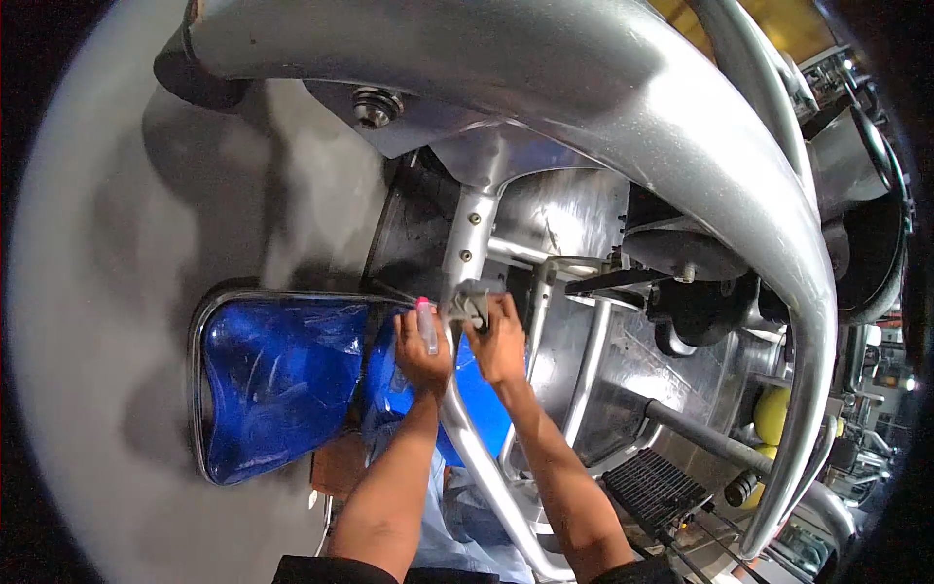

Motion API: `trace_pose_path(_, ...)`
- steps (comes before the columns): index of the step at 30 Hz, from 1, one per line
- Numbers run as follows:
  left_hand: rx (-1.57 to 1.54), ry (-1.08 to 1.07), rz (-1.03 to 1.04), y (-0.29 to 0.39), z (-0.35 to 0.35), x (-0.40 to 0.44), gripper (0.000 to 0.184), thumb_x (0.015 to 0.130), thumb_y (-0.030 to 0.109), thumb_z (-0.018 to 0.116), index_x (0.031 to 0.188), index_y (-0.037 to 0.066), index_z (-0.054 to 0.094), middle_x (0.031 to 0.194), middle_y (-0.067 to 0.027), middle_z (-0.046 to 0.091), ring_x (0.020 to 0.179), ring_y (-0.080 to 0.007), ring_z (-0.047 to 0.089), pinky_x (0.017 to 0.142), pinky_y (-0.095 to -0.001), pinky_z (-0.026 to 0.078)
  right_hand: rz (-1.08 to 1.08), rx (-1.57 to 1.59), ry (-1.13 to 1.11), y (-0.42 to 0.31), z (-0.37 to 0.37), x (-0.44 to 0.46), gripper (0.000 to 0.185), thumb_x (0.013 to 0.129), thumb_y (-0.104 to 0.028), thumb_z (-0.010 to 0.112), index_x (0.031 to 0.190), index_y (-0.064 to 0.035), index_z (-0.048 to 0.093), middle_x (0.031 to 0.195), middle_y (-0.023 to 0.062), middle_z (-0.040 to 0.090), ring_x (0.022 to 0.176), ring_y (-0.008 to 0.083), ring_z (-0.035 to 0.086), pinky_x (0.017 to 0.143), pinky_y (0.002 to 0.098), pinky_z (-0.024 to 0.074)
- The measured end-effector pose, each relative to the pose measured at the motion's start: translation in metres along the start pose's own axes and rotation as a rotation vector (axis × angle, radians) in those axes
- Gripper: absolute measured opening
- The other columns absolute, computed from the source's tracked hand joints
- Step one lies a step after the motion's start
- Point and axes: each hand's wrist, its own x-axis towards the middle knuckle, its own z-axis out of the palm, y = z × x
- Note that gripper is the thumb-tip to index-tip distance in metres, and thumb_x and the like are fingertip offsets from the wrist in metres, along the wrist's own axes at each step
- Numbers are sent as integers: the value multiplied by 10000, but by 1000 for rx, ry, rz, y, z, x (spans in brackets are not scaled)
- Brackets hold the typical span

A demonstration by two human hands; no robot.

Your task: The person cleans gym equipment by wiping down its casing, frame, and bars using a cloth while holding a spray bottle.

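My left hand (423, 362) is closed around a small clear bottle with a pink cap (426, 329), held upright beside the silver tube (469, 229). Just to the right, my right hand (499, 348) has its fingers bent round a grey piece (477, 300) at the tube. That piece is smeared by motion, so I cannot tell if it is a cloth or a metal part. Two small bolts or holes show on the tube above my hands. Part of a blue seat lies behind and below both hands.
A thick silver frame tube (681, 127) arches overhead and down the right side. At left stands a blue cushion (282, 384) with a shiny covering and dark rim. Metal tubes, a black grille (657, 487) and yellow round objects (773, 419) are at right.
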Motion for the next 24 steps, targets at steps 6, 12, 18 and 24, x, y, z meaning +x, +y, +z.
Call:
trace_pose_path(6, 44, -13, 27, -7, 5, 1, 177, 899, 201, 592, 873, 29, 562, 844, -198, 557, 779, -421, 554, 668, -504, 460, -222, -387, -95, -4, -8, 28, 353, 751, -144, 740, 1079, -66, 632, 1115, 133, 556, 983, 366, 604, 809, 457, 517)
trace_pose_path(12, 32, -3, -86, -3, 1, -3, 214, 895, 259, 608, 937, 54, 566, 880, -186, 563, 793, -414, 575, 671, -497, 481, -314, -664, -382, -6, -14, 39, 397, 764, -259, 731, 1133, -140, 643, 1178, 87, 538, 1076, 300, 595, 831, 402, 551)
trace_pose_path(18, 110, -2, 28, -4, -2, -4, 213, 898, 250, 601, 966, 50, 575, 922, -188, 565, 815, -414, 589, 664, -492, 494, -417, -805, -426, -23, -8, 48, 303, 839, -178, 576, 1128, -131, 654, 1321, 78, 560, 954, 324, 677, 798, 411, 565)
trace_pose_path(24, 71, 44, -61, -2, -3, -6, 253, 853, 188, 629, 1079, 81, 595, 966, -183, 573, 862, -400, 588, 709, -472, 510, -478, -1140, -746, -57, 5, 83, 438, 840, -354, 612, 1211, -121, 622, 1319, 119, 569, 1084, 277, 621, 817, 402, 545)
